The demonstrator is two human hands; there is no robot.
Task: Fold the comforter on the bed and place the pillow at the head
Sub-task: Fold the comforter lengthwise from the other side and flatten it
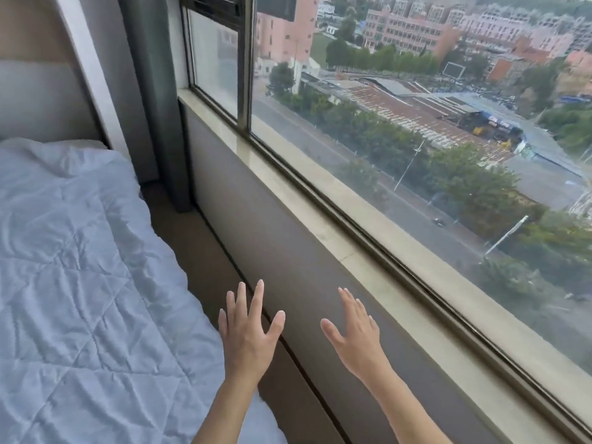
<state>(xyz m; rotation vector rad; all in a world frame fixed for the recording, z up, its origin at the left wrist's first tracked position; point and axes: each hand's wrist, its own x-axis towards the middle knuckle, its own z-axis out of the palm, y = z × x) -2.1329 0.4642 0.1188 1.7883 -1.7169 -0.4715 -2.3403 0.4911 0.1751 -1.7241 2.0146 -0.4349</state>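
Note:
A white quilted comforter (73, 267) lies spread and wrinkled over the bed on the left side of the head view. A white pillow edge (86, 144) shows at the far end of the bed, by the headboard. My left hand (248, 331) is held out with fingers spread, above the narrow gap between the bed edge and the wall, holding nothing. My right hand (355, 334) is also held out flat with straight fingers, in front of the brown wall under the window, empty.
A padded headboard (38, 100) stands at the far left. A brown wall panel (288, 251) and a beige window sill (368, 232) run along the right of the bed. A large window (416, 139) overlooks a street. A narrow strip of floor (195, 251) separates bed and wall.

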